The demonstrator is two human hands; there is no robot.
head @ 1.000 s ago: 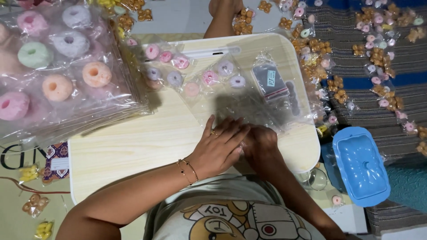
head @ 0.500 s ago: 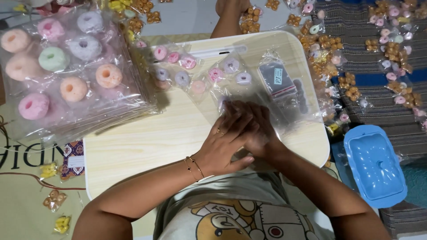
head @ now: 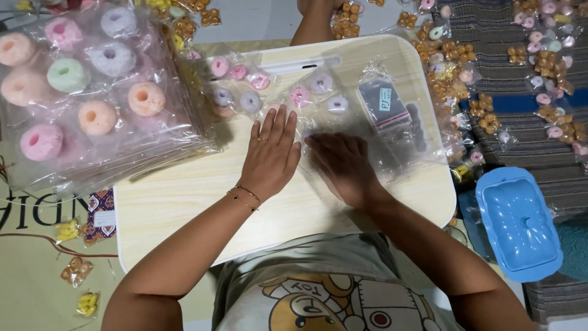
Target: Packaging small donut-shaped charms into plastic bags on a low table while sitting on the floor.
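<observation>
**Both palms flat on clear plastic at the middle of the lap table**

The pale wooden lap table (head: pixel 184 202) is the landmark here. At its middle, the left hand (head: pixel 271 153) lies palm down with fingers straight and slightly spread, grasping nothing; a thin bracelet sits at the wrist and a ring on one finger. Just beside it, toward the table's right half, the right hand (head: pixel 344 167) also lies flat and open, fingers extended, pressing on a clear plastic bag (head: pixel 392 153) that spreads over that part of the tabletop. The two hands are close, fingertips nearly meeting, and whether the left one touches the same plastic cannot be told.

Along the table's far edge lie small packets of pastel ring sweets (head: pixel 245 92) in pink, purple and white. Near the far right corner, on the clear plastic, rests a stack of small zip bags (head: pixel 384 104) with a light label. Overlapping the table's left edge is a big pile of clear packs of larger foam-like rings (head: pixel 79 92), in pink, orange, green and lilac. Off the table's right side a blue plastic lid (head: pixel 519 224) lies on the floor, and beyond it many packets of orange and pink sweets (head: pixel 539 55) are scattered over a striped mat (head: pixel 508 129).
</observation>
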